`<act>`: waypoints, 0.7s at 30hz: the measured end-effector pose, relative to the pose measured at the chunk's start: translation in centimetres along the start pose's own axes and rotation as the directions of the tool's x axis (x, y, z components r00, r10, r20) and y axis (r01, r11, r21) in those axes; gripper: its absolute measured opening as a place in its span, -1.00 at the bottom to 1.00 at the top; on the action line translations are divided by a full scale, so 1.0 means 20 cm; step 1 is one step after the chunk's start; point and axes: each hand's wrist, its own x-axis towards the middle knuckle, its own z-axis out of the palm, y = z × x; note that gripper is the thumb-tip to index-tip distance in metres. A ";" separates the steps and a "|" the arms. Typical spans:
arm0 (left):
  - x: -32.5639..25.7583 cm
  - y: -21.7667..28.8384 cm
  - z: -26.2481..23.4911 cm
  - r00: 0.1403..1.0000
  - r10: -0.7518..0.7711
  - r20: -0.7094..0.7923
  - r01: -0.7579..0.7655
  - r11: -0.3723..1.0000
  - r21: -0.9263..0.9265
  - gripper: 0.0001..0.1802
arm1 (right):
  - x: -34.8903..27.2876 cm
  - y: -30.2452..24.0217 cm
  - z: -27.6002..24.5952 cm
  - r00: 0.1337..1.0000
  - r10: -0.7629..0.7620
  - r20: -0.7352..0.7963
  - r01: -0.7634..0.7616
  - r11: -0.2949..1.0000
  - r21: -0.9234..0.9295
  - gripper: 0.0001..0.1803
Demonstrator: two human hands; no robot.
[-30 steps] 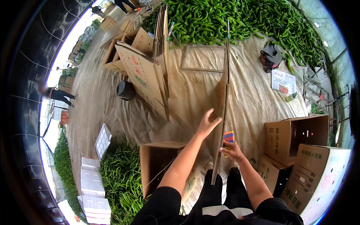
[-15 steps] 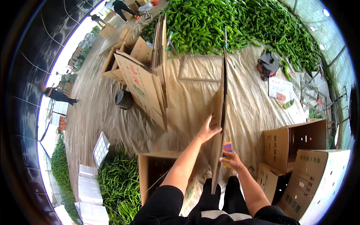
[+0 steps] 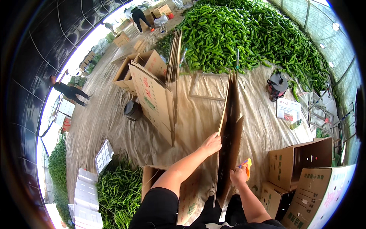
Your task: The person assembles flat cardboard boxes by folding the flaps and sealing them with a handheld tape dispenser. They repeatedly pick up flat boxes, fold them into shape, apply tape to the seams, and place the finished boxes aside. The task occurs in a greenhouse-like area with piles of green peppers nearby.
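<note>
In front of me stands a partly unfolded cardboard box (image 3: 237,141), upright on edge, with a dark gap between its two long sides. My left hand (image 3: 211,144) is closed on the edge of its left panel. Close by the right panel, my right hand (image 3: 238,175) grips a small orange, yellow and blue tool (image 3: 248,168); its exact kind is hard to make out. Whether the right hand also touches the cardboard cannot be told. Below my left forearm is an open cardboard box (image 3: 150,175).
Green peppers (image 3: 228,34) form a big heap at the far side. Flattened cartons (image 3: 152,99) lean upright at left, beside a dark bucket (image 3: 133,110). Open boxes (image 3: 281,166) stand at right. More peppers (image 3: 120,191) lie near left. Another person (image 3: 70,91) walks at far left.
The flat carton has opened into two separated sides. My left hand has shifted onto the left panel's edge, and my right hand has moved slightly right and lower with the tool.
</note>
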 end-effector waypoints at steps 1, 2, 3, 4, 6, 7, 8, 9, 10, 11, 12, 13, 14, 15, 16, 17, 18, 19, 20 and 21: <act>0.00 0.00 0.01 1.000 0.003 -0.030 -0.002 0.999 0.040 -0.84 | 0.03 0.06 0.00 1.000 0.015 -0.002 -0.015 1.000 -0.012 -0.62; -0.01 -0.02 0.03 0.999 -0.010 -0.044 0.011 0.999 0.038 -0.85 | 0.06 0.12 -0.02 1.000 0.030 -0.008 -0.031 0.999 -0.027 -0.60; -0.04 -0.04 0.05 0.998 -0.024 -0.052 0.026 0.999 0.036 -0.85 | 0.10 0.18 -0.04 0.999 0.035 -0.020 -0.036 0.998 -0.059 -0.57; -0.10 -0.07 0.06 0.997 -0.037 -0.070 0.040 0.998 0.038 -0.86 | 0.13 0.21 -0.12 0.993 0.109 0.051 -0.109 0.994 -0.010 -0.56; -0.23 -0.12 0.02 0.984 -0.073 -0.160 0.069 0.997 -0.032 -0.85 | 0.16 0.24 -0.32 0.997 0.063 -0.037 -0.064 0.998 -0.021 -0.53; -0.30 -0.13 -0.04 0.987 -0.080 -0.143 0.071 0.995 -0.067 -0.87 | 0.20 0.26 -0.42 0.987 0.128 -0.092 -0.124 0.991 0.047 -0.39; -0.31 -0.11 -0.10 0.987 -0.075 -0.145 0.060 0.992 -0.111 -0.88 | 0.30 0.40 -0.46 0.946 0.056 -0.318 -0.037 0.997 0.063 -0.25; -0.36 -0.04 -0.12 0.989 -0.062 -0.132 0.049 0.993 -0.104 -0.89 | 0.45 0.57 -0.51 0.917 0.045 -0.397 -0.051 0.999 -0.004 -0.17; -0.51 0.03 -0.14 0.995 -0.057 -0.084 0.050 0.996 -0.080 -0.90 | 0.47 0.50 -0.58 0.928 0.038 -0.372 -0.024 0.999 0.041 -0.21; -0.60 0.11 -0.17 0.997 -0.042 -0.057 0.039 0.998 -0.057 -0.90 | 0.52 0.50 -0.64 0.908 -0.016 -0.419 -0.002 0.999 -0.041 -0.54; -0.65 0.24 -0.21 0.998 -0.055 -0.030 0.050 0.989 -0.139 -0.92 | 0.58 0.53 -0.70 0.910 -0.012 -0.414 -0.018 0.998 -0.068 -0.55; -0.70 0.36 -0.24 0.996 -0.086 -0.037 0.078 0.980 -0.184 -0.93 | 0.62 0.56 -0.72 0.917 -0.010 -0.400 -0.031 0.995 -0.097 -0.56; -0.71 0.47 -0.27 0.991 -0.122 -0.047 0.108 0.968 -0.225 -0.93 | 0.64 0.60 -0.71 0.904 -0.058 -0.423 0.010 0.993 -0.115 -0.56; -0.74 0.56 -0.32 0.994 -0.110 0.019 0.111 0.967 -0.228 -0.93 | 0.61 0.54 -0.72 0.913 -0.085 -0.399 0.035 0.991 -0.131 -0.58; -0.74 0.65 -0.35 0.993 -0.101 0.066 0.113 0.968 -0.224 -0.94 | 0.57 0.56 -0.72 0.924 -0.068 -0.377 0.016 0.990 -0.138 -0.58; -0.74 0.72 -0.35 0.979 -0.077 0.190 0.122 0.963 -0.240 -0.93 | 0.58 0.55 -0.74 0.927 -0.059 -0.369 0.007 0.990 -0.139 -0.59; -0.78 0.81 -0.37 0.971 -0.076 0.228 0.148 0.935 -0.322 -0.93 | 0.59 0.56 -0.76 0.931 -0.053 -0.361 0.000 0.989 -0.145 -0.59; -0.81 0.87 -0.38 0.946 -0.136 0.294 0.256 0.871 -0.420 -0.93 | 0.59 0.60 -0.74 0.919 -0.091 -0.384 0.040 0.990 -0.137 -0.63; -0.82 0.92 -0.38 0.910 -0.193 0.367 0.367 0.788 -0.495 -0.88 | 0.59 0.64 -0.71 0.897 -0.134 -0.422 0.079 0.986 -0.146 -0.66; -0.79 0.97 -0.39 0.920 -0.190 0.342 0.340 0.820 -0.460 -0.71 | 0.57 0.68 -0.68 0.870 -0.176 -0.460 0.116 0.981 -0.156 -0.69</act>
